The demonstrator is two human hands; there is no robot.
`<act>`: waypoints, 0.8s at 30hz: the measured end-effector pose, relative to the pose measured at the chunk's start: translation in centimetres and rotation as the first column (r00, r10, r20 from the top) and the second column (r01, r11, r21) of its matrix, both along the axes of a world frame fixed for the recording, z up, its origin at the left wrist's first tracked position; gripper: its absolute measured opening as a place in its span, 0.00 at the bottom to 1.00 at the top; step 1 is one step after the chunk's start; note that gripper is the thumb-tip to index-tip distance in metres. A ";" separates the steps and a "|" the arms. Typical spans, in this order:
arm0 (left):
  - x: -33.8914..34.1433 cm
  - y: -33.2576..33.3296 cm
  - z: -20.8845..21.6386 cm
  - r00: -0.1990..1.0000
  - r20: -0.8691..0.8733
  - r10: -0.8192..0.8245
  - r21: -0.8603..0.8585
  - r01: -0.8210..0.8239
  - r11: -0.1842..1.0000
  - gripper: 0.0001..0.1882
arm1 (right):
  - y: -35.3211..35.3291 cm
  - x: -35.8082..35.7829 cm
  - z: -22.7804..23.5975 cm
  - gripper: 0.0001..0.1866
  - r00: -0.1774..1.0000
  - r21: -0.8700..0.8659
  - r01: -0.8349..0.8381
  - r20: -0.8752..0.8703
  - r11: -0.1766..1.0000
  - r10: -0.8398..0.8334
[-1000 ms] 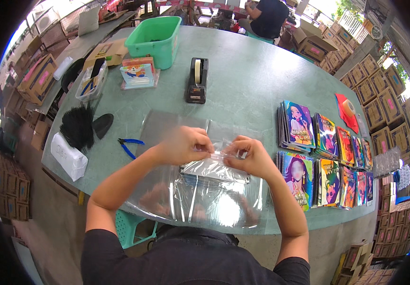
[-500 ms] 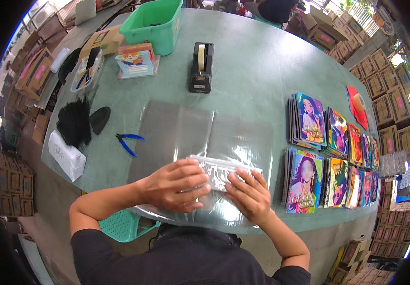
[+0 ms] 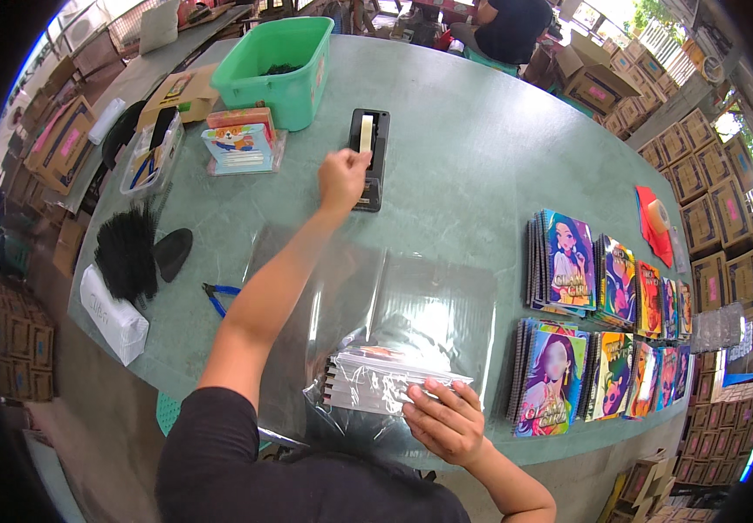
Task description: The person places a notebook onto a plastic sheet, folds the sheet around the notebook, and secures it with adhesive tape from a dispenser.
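My left hand (image 3: pixel 343 179) reaches out to the black tape dispenser (image 3: pixel 367 193); its fingers are pinched together at the tape (image 3: pixel 366 132), slightly blurred. Close to my body, a bundle of spiral-bound notebooks (image 3: pixel 367 381) lies wrapped in clear plastic, the dark coils showing at its left end. My right hand (image 3: pixel 448 420) rests on the right end of this bundle, fingers stretched out over the film. Beneath the bundle, a large clear plastic sheet (image 3: pixel 433 292) spreads over the table.
Rows of colourful spiral notebooks (image 3: pixel 559 261) stand at the right. Blue-handled cutters (image 3: pixel 217 301), black bristles (image 3: pixel 123 253) and a white packet (image 3: pixel 115 314) lie left. A green bin (image 3: pixel 276 103) and small picture boxes (image 3: pixel 238 148) sit at the far left. Another person (image 3: pixel 511 30) sits beyond the table.
My left hand has left the wrapped bundle and moved forward to the tape dispenser. The right hand has stayed on the bundle. The view has tilted, so the table sits lower.
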State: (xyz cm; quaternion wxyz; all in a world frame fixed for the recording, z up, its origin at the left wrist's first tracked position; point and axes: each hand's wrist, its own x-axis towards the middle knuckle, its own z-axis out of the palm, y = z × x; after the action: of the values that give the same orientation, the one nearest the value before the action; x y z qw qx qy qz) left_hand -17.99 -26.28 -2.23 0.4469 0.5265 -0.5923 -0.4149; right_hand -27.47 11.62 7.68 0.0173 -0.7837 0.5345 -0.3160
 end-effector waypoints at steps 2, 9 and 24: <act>1.2 2.1 0.4 0.990 -0.126 -0.059 0.137 0.077 0.988 0.14 | 0.0 0.3 0.1 0.13 1.000 -0.009 0.005 0.013 1.000 -0.005; 8.8 4.9 1.1 0.898 0.383 -0.215 0.031 0.220 0.975 0.09 | -0.5 0.4 0.3 0.15 1.000 -0.045 -0.012 0.011 0.999 0.012; 7.0 36.0 5.5 0.998 -0.032 0.049 -0.212 -0.055 0.976 0.12 | -0.2 0.8 0.8 0.14 0.996 -0.072 -0.064 0.055 0.995 0.068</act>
State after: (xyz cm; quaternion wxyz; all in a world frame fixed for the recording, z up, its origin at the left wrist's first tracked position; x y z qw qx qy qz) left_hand -10.96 9.69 3.27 0.5193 0.4853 -0.6133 -0.3444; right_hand -26.63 11.40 8.45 0.0156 -0.7917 0.4961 -0.3562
